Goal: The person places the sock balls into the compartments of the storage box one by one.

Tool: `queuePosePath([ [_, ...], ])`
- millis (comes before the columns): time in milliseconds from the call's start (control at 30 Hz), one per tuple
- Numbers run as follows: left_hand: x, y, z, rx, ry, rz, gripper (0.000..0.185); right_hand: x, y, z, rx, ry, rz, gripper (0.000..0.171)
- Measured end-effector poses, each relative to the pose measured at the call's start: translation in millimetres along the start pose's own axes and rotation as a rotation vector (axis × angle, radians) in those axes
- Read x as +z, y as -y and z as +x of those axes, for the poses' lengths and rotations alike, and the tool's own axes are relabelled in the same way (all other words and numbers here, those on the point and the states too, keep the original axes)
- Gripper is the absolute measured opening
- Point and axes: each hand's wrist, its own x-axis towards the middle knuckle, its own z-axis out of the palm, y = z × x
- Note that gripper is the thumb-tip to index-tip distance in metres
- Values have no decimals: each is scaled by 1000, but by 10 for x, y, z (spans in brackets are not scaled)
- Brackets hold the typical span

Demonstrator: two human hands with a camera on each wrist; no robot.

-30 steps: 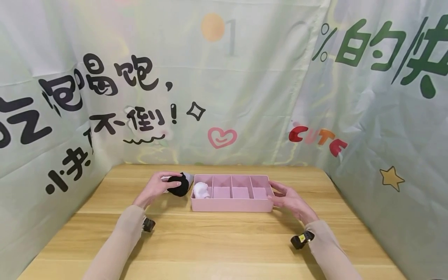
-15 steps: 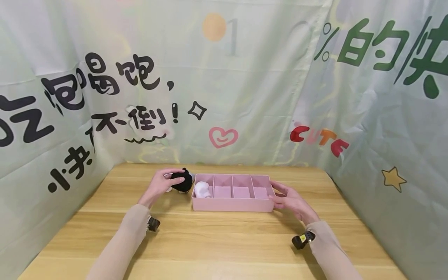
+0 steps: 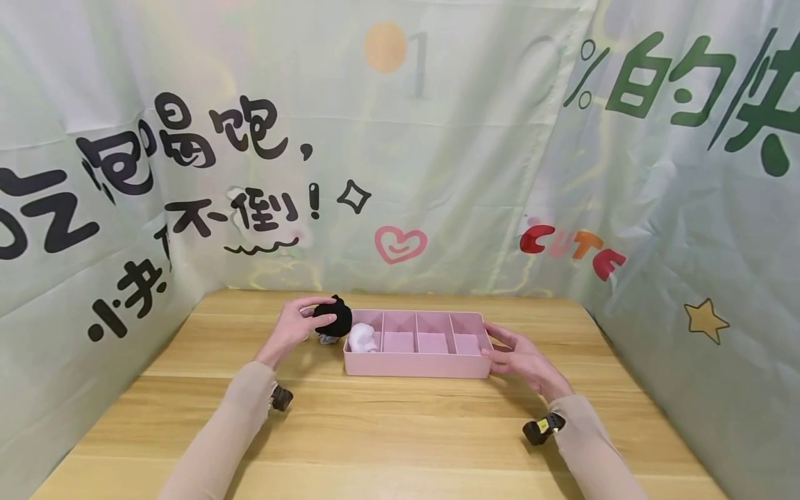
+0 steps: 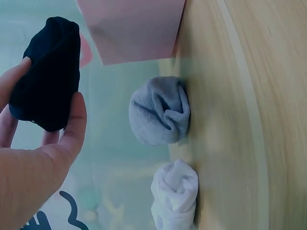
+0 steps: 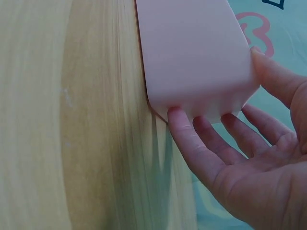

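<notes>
My left hand (image 3: 291,328) holds a black rolled sock (image 3: 334,317) between thumb and fingers, raised beside the left end of a pink divided box (image 3: 415,365). In the left wrist view, the black sock (image 4: 50,74) hangs apart from a grey rolled sock (image 4: 160,111) and a white rolled sock (image 4: 175,197) on the table. Another white rolled sock (image 3: 362,338) lies in the box's leftmost compartment. My right hand (image 3: 523,357) grips the box's right end; in the right wrist view, fingertips (image 5: 175,115) touch its wall and one digit reaches the rim.
The box stands on a wooden table (image 3: 400,430) near its back edge. Printed cloth curtains (image 3: 462,173) enclose the back and both sides. Each wrist carries a small black camera, such as the right wrist camera (image 3: 541,429).
My left hand has moved right and slightly up with the black sock, toward the box's left end. The grey sock now shows lower, beneath it. My right hand stays at the box.
</notes>
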Motion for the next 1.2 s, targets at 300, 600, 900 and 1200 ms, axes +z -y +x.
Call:
queuePosePath([
  [300,167,-4,0,51,-12,-77,41,7,14,-14,-13,15,-4,75],
  [600,294,-1,7,44,-15,-154,44,6,-23,-7,4,-4,6,75],
  [900,387,-27,42,85,0,-188,43,-3,10,-4,5,-2,6,73],
  [1200,547,-72,54,119,-5,-171,39,2,5,-6,3,4,13,73],
])
